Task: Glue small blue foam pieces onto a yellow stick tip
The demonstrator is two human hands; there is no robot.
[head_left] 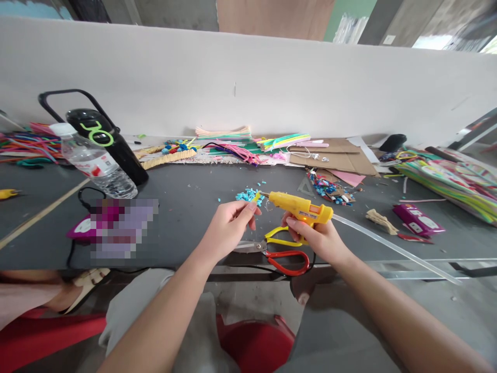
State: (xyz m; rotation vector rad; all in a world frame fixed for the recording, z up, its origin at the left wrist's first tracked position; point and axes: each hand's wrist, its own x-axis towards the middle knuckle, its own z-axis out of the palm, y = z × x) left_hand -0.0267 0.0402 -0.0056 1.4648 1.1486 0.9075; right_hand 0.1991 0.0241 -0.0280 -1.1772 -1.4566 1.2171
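My right hand (310,232) is wrapped round the handle of a yellow hot glue gun (295,203), its nozzle pointing left. A long clear glue stick (388,244) trails out of the gun's back end. Between the thumb and fingers of my left hand (232,220) is a small yellow piece (257,196), right by the nozzle tip; its exact kind is too small to tell. Behind the left fingertips lies a heap of small blue pieces (244,195). Scissors (282,247) with one yellow and one red handle rest on the table below my hands.
A water bottle (97,163) and a black flask (116,150) stand at left. Bundles of pipe cleaners (285,141) and cardboard (334,158) lie along the white partition (240,77). Purple packs (418,219) and a set square (306,186) lie on the grey table (186,207).
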